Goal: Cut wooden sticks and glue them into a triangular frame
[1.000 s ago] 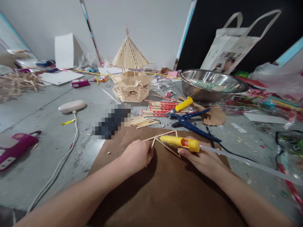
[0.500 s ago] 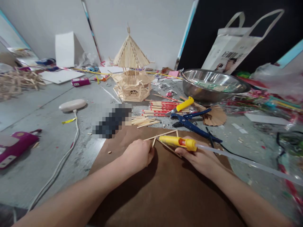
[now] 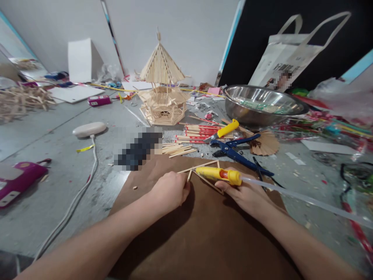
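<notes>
My right hand [image 3: 244,194] is closed around a yellow glue gun [image 3: 215,174], with a long clear glue stick [image 3: 294,196] running out of its back to the right. The gun's nozzle meets a joint in a small frame of thin wooden sticks [image 3: 204,179]. Fingers of my left hand [image 3: 170,189] are pinched on a short wooden stick [image 3: 189,175] at that same joint. Beneath both hands lies a brown sheet [image 3: 204,241]. How my right fingers sit on the gun's handle is hidden.
A stick-built pavilion model [image 3: 163,105] stands at the back. Wooden sticks [image 3: 179,149], a yellow-handled knife [image 3: 227,128] and blue pliers [image 3: 236,153] lie beyond the sheet. A steel bowl [image 3: 265,116] is at right. On the left, a white cable [image 3: 78,190] crosses the floor.
My right thumb has shifted slightly, and more of the stick frame's near corner shows beside it. The glue gun's nozzle and my left hand stay at the joint.
</notes>
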`<state>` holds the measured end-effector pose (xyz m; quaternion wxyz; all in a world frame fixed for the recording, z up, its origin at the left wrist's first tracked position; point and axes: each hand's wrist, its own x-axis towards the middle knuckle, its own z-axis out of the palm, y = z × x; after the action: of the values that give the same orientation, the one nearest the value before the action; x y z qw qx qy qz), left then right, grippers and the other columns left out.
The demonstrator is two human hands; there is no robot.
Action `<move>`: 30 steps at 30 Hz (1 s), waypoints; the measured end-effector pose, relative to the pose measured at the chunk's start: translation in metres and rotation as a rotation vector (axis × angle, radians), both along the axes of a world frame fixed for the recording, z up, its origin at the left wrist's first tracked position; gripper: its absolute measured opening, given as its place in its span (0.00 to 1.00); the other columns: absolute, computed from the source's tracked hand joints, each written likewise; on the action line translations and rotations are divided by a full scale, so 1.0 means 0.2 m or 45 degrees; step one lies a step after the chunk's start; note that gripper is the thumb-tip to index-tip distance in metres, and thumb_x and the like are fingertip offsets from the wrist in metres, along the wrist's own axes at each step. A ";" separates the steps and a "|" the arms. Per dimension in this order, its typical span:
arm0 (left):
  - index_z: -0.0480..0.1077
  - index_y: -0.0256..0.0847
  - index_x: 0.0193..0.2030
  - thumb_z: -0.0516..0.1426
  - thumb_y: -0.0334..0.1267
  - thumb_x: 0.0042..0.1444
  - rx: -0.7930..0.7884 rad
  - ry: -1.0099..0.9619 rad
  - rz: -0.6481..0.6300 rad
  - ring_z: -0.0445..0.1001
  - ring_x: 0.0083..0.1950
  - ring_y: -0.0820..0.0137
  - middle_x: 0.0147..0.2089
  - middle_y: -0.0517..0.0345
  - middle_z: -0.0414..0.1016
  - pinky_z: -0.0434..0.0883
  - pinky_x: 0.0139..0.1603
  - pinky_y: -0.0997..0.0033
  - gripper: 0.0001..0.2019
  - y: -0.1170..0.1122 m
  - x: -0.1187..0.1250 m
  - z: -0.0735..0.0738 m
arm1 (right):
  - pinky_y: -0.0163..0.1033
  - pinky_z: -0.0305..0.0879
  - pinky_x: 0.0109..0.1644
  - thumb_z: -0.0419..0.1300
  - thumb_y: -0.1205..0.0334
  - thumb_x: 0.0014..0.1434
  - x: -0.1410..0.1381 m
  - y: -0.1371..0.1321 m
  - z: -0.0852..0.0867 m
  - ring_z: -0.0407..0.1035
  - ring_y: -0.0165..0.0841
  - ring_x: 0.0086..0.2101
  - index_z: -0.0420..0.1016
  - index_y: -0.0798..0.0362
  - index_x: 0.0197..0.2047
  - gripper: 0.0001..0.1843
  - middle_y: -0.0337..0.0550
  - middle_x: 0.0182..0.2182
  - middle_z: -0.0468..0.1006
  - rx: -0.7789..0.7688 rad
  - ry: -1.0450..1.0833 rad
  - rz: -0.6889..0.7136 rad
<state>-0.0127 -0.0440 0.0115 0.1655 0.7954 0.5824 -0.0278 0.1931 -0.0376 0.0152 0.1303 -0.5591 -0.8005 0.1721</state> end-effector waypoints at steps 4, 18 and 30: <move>0.65 0.39 0.29 0.42 0.39 0.50 0.020 -0.007 -0.005 0.70 0.28 0.65 0.27 0.51 0.71 0.64 0.27 0.69 0.13 0.00 0.00 -0.01 | 0.36 0.59 0.34 0.45 0.44 0.52 0.00 0.00 -0.01 0.67 0.33 0.31 0.64 0.49 0.34 0.18 0.37 0.30 0.73 0.012 0.003 0.011; 0.65 0.39 0.28 0.42 0.40 0.51 0.035 -0.023 -0.017 0.70 0.27 0.66 0.26 0.52 0.70 0.64 0.26 0.71 0.14 0.00 0.00 -0.01 | 0.36 0.60 0.34 0.45 0.44 0.52 0.01 0.00 -0.02 0.67 0.33 0.31 0.66 0.50 0.34 0.19 0.38 0.30 0.73 0.046 -0.020 0.021; 0.66 0.38 0.30 0.41 0.41 0.52 0.018 0.001 -0.005 0.69 0.28 0.67 0.27 0.51 0.71 0.64 0.27 0.71 0.15 0.00 0.00 0.00 | 0.35 0.60 0.33 0.45 0.44 0.52 0.01 0.01 -0.03 0.67 0.32 0.30 0.67 0.50 0.32 0.19 0.38 0.28 0.74 0.097 -0.047 0.013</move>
<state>-0.0129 -0.0436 0.0113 0.1597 0.7977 0.5810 -0.0242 0.1955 -0.0362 0.0088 0.1359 -0.5528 -0.8115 0.1318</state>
